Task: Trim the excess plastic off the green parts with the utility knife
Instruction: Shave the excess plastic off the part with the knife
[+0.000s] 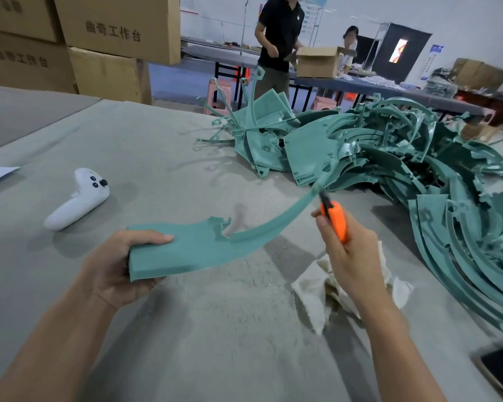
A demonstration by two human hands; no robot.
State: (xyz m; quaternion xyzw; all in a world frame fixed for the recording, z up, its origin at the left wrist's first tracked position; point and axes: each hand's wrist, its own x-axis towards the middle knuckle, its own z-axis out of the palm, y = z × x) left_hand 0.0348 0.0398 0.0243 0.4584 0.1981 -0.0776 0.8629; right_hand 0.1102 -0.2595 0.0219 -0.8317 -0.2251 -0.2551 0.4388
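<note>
Left hand (pixel 119 265) is closed round the wide end of a curved green part (pixel 204 248), held above the grey table (pixel 186 329) with the fingers hidden beneath. Ragged flash is seen on its upper edge; its thin tip is lost against the pile of green parts (pixel 389 158). An orange utility knife (pixel 336 219) is gripped in the right hand (pixel 349 256), blade barely made out by that tip.

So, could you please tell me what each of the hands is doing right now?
Left hand: holding the green part.
Right hand: holding the utility knife.
</note>
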